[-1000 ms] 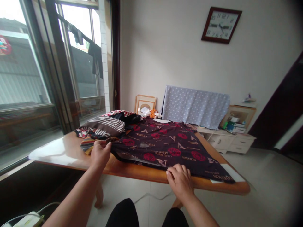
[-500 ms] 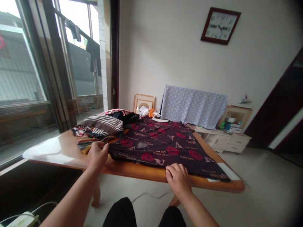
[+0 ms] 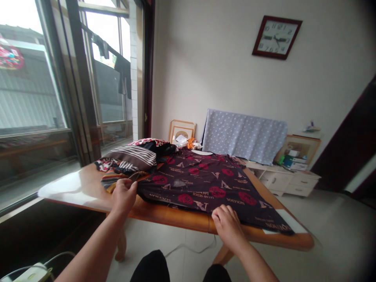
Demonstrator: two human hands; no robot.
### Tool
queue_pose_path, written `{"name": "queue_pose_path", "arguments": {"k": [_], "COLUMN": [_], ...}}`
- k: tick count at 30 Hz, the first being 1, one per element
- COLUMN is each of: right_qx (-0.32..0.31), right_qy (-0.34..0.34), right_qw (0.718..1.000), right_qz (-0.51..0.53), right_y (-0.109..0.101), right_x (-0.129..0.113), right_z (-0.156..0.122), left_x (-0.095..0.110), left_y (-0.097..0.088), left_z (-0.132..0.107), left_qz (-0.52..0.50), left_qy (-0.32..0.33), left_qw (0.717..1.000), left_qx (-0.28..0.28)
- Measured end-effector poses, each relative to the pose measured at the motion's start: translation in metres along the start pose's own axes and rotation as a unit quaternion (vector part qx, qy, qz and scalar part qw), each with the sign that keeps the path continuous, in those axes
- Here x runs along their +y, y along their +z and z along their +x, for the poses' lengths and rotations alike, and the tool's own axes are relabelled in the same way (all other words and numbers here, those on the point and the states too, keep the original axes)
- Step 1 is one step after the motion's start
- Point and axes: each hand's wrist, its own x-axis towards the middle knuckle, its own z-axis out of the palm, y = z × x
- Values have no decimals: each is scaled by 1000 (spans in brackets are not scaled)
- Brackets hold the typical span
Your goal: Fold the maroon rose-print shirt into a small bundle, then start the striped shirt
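A dark shirt printed with red roses and gold lettering lies spread flat on the wooden table, its neckline at the far side. At the shirt's near left corner, my left hand pinches the fabric between thumb and fingers. My right hand rests at the middle of the near hem, its fingers curled over the shirt's edge; the fingertips are partly hidden. Left of the shirt sits a heap of clothes, with a brown and white striped garment on it and a multicoloured striped one close to my left hand.
Behind the table, a blue-grey dotted cloth drapes over something. A white cabinet stands at the back right, picture frames lean against the wall, and a power strip with cables is low at left. Glass windows line the left side.
The view has shifted slightly, so the room appears a little farther right and lower. Both hands stay at the shirt's near edge, and the shirt lies much as before.
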Motion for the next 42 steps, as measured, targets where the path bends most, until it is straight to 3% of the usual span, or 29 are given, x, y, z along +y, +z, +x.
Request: {"name": "queue_pose_path", "arguments": {"k": [4, 8, 12, 16, 18, 20, 23, 27, 31, 36, 39, 42], "right_qx": [-29, -42, -49, -16, 19, 52, 74, 108, 200, 299, 289, 223], "right_qy": [-15, -17, -4, 25, 48, 71, 89, 127, 234, 370, 434, 461], "right_qw": [999, 999, 998, 995, 993, 991, 991, 985, 951, 879, 850, 854], "right_qz": [8, 8, 40, 99, 106, 97, 69, 43, 15, -32, -73, -97], "right_y": [-13, -20, -24, -27, -28, -27, -26, -27, -41, -63, -66, -61], "right_x": [10, 9, 10, 28, 39, 48, 56, 73, 112, 166, 187, 196], "right_z": [-16, -25, -21, -16, -13, -11, -11, -21, -39, -66, -82, -92], "left_x": [-7, -2, 3, 8, 15, 24, 33, 29, 26, 39, 51, 61], "left_y": [-8, -16, -17, -13, -8, 0, 15, 28, 32, 48, 66, 82], "left_z": [-9, -22, -30, -36, -41, -49, -59, -65, -62, -63, -71, -83], "left_qz": [49, 154, 215, 259, 260, 237, 193, 212, 247, 207, 158, 128], "left_qy": [5, -3, 33, 83, 138, 212, 300, 313, 296, 335, 370, 388], "left_qw": [999, 988, 975, 962, 956, 948, 928, 910, 906, 902, 894, 883], "left_qx": [-8, -28, -48, 1, 15, -18, -110, -169, -176, -176, -198, -231]}}
